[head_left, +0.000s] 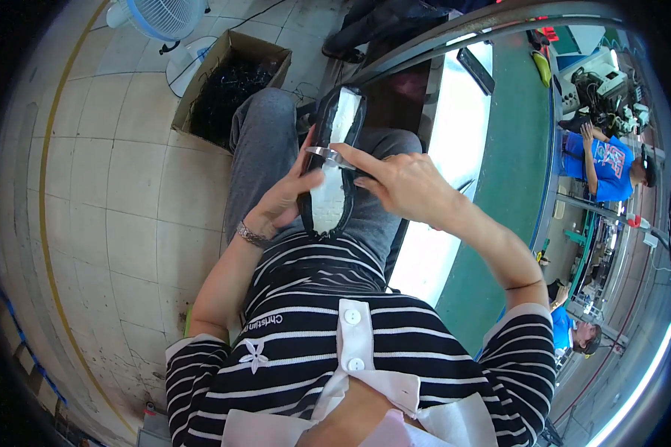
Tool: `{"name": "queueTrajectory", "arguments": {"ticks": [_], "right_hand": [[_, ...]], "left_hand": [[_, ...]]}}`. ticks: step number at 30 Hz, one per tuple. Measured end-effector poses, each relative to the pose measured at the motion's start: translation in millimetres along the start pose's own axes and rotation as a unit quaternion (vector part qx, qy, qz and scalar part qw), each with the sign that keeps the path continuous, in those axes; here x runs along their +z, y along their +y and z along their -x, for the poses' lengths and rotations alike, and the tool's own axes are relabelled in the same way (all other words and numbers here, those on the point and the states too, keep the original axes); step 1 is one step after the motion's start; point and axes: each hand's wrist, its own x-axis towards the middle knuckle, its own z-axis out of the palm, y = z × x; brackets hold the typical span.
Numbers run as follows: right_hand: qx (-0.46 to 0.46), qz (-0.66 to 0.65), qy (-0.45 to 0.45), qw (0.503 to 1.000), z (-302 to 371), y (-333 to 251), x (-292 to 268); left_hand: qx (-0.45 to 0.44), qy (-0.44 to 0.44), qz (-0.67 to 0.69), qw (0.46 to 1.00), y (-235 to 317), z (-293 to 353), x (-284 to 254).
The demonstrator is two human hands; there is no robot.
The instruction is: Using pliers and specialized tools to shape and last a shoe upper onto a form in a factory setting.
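A black shoe upper (356, 119) lies lengthwise over my lap with its underside up. Its white inner sole (328, 201) shows inside a gathered black edge. My left hand (285, 192) grips the shoe from its left side, with the fingers partly hidden beneath and the thumb toward the sole. My right hand (410, 182) is closed on a short hand tool with a shiny metal head (324, 154) and a dark handle. The tool's head lies across the middle of the sole. Its exact kind cannot be made out, since the fingers cover most of it.
A cardboard box (276, 58) of black scraps stands on the floor beside my left knee, near a fan (160, 16). At my right is a bright white worktop (455, 112) bearing a dark phone (476, 71), then a green belt (511, 127). Co-workers in blue (613, 170) are beyond.
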Motion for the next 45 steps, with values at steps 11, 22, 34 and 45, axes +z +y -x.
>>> {"name": "queueTrajectory", "arguments": {"ticks": [11,22,34,45], "right_hand": [[-0.055,0.17,0.002,0.984,20,-23,15],[-0.104,0.089,-0.093,0.986,-4,9,-14],[-0.085,0.108,-0.058,0.989,-11,-8,-8],[-0.104,0.064,-0.014,0.992,-6,-25,1]], "left_hand": [[0.003,-0.026,0.209,0.977,-19,11,2],[0.052,0.091,0.062,0.993,-12,9,24],[-0.009,0.086,0.025,0.996,-5,13,4],[-0.028,0.064,0.007,0.998,1,14,3]]}}
